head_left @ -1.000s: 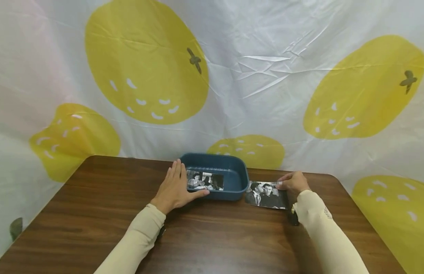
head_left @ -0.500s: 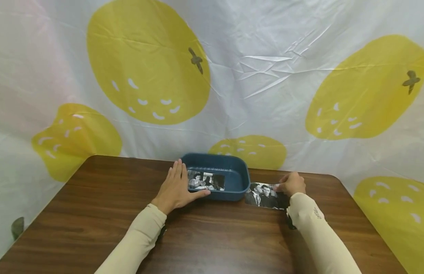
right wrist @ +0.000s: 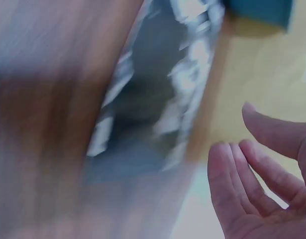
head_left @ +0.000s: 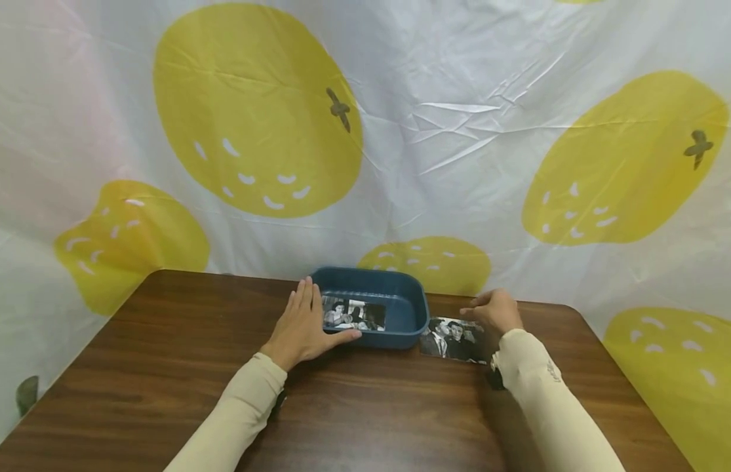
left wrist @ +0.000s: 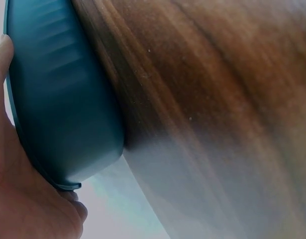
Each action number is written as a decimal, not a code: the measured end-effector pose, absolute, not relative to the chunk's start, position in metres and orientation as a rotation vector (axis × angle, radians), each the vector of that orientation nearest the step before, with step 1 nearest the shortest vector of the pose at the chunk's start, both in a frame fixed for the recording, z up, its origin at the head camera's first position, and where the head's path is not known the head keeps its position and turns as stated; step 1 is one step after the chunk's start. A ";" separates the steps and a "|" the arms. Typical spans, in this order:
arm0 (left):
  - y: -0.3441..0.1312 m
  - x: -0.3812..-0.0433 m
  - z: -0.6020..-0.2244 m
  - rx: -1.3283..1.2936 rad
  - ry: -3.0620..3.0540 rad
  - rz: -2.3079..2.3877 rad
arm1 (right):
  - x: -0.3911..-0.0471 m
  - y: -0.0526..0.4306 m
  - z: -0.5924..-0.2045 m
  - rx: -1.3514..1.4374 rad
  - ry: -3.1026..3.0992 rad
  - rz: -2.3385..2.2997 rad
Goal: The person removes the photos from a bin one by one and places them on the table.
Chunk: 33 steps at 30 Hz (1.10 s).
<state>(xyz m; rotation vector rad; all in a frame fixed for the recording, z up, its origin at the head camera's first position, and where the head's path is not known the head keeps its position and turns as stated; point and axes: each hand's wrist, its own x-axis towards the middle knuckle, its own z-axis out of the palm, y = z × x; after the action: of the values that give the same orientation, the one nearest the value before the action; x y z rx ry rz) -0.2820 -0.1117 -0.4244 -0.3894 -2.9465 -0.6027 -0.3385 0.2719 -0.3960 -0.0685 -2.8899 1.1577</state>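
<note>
Right grip apparently above tabletop photo

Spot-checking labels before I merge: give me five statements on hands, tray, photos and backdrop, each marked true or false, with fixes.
1. The left hand touches the blue tray. True.
2. A black-and-white photo lies inside the tray, toward its left end in the head view. True.
3. Both photos are inside the tray. False: the second photo lies on the table, right of the tray in the head view.
4. The right hand holds nothing. True.
5. The backdrop is plain white. False: the white backdrop carries large yellow fruit shapes.
</note>
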 end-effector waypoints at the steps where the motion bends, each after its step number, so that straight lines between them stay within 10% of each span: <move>1: -0.112 -0.282 -0.424 -0.389 -2.946 -0.603 | -0.338 0.266 -0.391 -0.063 -2.871 1.248; 33: -0.111 -0.284 -0.422 -0.372 -2.992 -0.542 | -0.340 0.128 -0.380 0.112 -2.980 1.717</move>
<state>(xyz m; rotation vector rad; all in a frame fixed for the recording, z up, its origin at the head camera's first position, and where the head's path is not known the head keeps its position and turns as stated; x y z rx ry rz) -0.2841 -0.1110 -0.4220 -0.3722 -2.9918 -0.5418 -0.3398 0.1283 -0.3798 0.1115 -2.9801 1.7172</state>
